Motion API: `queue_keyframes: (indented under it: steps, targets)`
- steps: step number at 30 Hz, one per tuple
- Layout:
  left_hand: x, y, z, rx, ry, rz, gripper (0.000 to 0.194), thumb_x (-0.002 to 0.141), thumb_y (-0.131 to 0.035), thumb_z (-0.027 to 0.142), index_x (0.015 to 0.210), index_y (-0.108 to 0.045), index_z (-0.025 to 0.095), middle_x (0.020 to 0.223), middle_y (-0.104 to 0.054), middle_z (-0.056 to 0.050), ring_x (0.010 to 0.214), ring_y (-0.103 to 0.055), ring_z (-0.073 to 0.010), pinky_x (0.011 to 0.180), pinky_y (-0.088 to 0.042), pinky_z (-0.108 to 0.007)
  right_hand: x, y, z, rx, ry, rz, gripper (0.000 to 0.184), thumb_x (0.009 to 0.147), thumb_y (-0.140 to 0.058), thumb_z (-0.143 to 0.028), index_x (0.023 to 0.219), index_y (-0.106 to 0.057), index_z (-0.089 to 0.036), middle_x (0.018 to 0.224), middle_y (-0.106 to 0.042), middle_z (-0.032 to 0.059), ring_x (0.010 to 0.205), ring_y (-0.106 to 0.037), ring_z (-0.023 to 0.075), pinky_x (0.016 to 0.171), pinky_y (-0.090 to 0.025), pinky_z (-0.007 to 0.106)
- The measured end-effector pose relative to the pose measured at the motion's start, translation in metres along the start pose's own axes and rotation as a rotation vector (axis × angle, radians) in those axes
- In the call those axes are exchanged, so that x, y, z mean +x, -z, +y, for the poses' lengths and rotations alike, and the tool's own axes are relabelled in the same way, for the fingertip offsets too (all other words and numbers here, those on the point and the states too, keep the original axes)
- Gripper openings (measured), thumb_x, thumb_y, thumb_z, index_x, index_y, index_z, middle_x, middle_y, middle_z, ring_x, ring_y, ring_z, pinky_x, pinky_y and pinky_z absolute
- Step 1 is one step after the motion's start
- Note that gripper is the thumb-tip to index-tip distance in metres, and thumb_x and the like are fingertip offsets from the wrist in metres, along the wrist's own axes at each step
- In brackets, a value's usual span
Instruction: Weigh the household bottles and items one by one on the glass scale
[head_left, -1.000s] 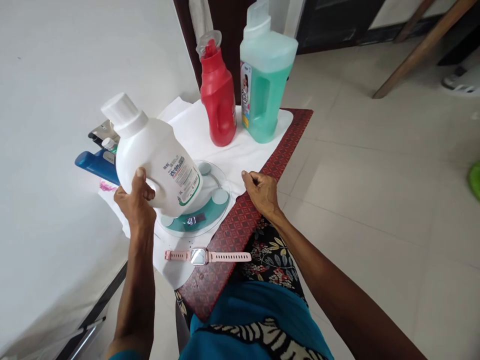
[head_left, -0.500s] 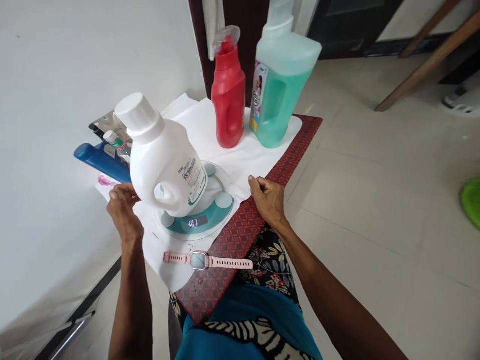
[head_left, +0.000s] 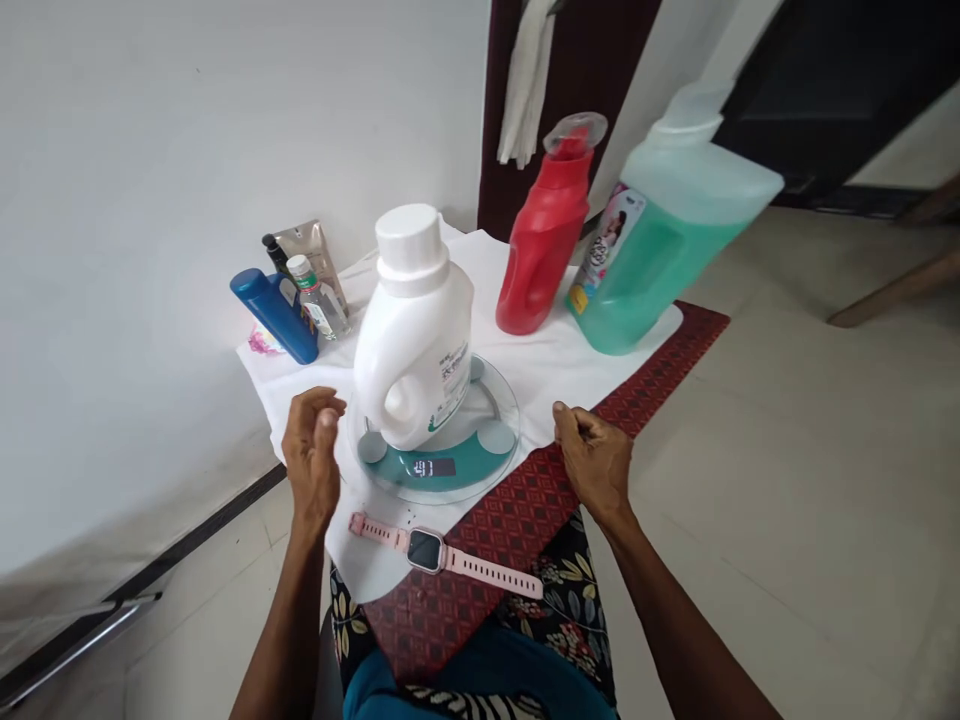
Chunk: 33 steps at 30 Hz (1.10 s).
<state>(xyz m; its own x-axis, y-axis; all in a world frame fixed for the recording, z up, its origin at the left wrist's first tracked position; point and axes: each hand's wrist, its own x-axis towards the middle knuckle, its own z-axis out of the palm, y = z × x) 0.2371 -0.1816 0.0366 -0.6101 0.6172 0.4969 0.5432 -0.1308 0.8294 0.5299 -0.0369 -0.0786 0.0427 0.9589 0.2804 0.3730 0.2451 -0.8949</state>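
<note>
A white detergent bottle [head_left: 416,325] with a white cap and a side handle stands upright on a round glass scale [head_left: 427,488], whose small display is lit. My left hand [head_left: 313,455] hovers just left of the scale, fingers loosely bent, thumb apart, nothing in it. It does not touch the bottle. My right hand [head_left: 598,462] is curled into a fist by the table's red patterned edge, right of the scale, and I see nothing in it. A pink-strapped smartwatch [head_left: 426,549] lies in front of the scale.
On the white cloth [head_left: 540,395] stand a red bottle [head_left: 540,245] and a large green-liquid jug [head_left: 637,265] at the back right. A blue bottle [head_left: 277,315], a small clear bottle [head_left: 322,300] and a silvery pouch [head_left: 315,250] stand at the left, near the wall.
The whole scene has shifted right in view as my head turned. My left hand has opened somewhat and turned, its thumb now apart. My right hand stays in a fist.
</note>
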Motion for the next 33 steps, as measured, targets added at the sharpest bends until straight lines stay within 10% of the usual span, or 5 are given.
queue_keyframes:
  steps: [4, 8, 18, 27, 33]
  targets:
    - [-0.001, -0.020, 0.034, -0.119, -0.029, -0.149, 0.048, 0.096, -0.074, 0.072, 0.124, -0.077, 0.032, 0.118, -0.079, -0.009, 0.108, -0.076, -0.0319, 0.093, -0.063, -0.050, 0.000, 0.000, 0.003, -0.004, 0.000, -0.011, 0.068, 0.104, -0.058, -0.077, 0.060, -0.042, -0.027, 0.054, -0.035, -0.0044, 0.055, -0.032, 0.0136, 0.056, -0.028, 0.033]
    - [0.009, -0.050, 0.038, -0.219, 0.146, -0.189, 0.048, 0.092, -0.080, 0.073, 0.082, -0.070, 0.027, 0.074, -0.067, -0.006, 0.070, -0.064, -0.0234, 0.064, -0.053, -0.041, 0.000, 0.000, 0.003, -0.002, 0.009, -0.008, 0.069, 0.104, -0.058, -0.076, 0.059, -0.043, -0.027, 0.053, -0.037, -0.0038, 0.054, -0.033, 0.0137, 0.055, -0.029, 0.033]
    - [0.099, -0.084, 0.047, -0.332, 0.136, 0.178, 0.061, 0.081, -0.086, 0.069, 0.070, -0.043, 0.026, 0.057, -0.036, 0.005, 0.050, -0.035, -0.0123, 0.050, -0.034, -0.032, 0.002, 0.001, 0.001, 0.044, -0.030, -0.005, 0.062, 0.106, -0.057, -0.062, 0.062, -0.029, -0.028, 0.058, -0.026, -0.0060, 0.055, -0.029, 0.0117, 0.055, -0.025, 0.032]
    - [0.223, -0.175, -0.028, -0.153, 0.096, 0.342, 0.057, 0.088, -0.081, 0.063, 0.069, -0.042, 0.027, 0.058, -0.037, 0.006, 0.054, -0.038, -0.0137, 0.052, -0.033, -0.031, 0.005, 0.003, 0.003, 0.119, 0.036, 0.027, 0.059, 0.111, -0.055, -0.055, 0.067, -0.029, -0.027, 0.061, -0.027, -0.0066, 0.055, -0.029, 0.0115, 0.053, -0.026, 0.031]
    - [0.260, -0.193, -0.064, -0.108, 0.144, 0.413, 0.057, 0.101, -0.071, 0.066, 0.075, -0.043, 0.024, 0.060, -0.039, 0.006, 0.054, -0.039, -0.0095, 0.055, -0.033, -0.027, 0.005, 0.002, 0.004, 0.133, 0.025, 0.030, 0.056, 0.112, -0.056, -0.050, 0.068, -0.029, -0.027, 0.062, -0.030, -0.0065, 0.056, -0.030, 0.0113, 0.053, -0.027, 0.030]
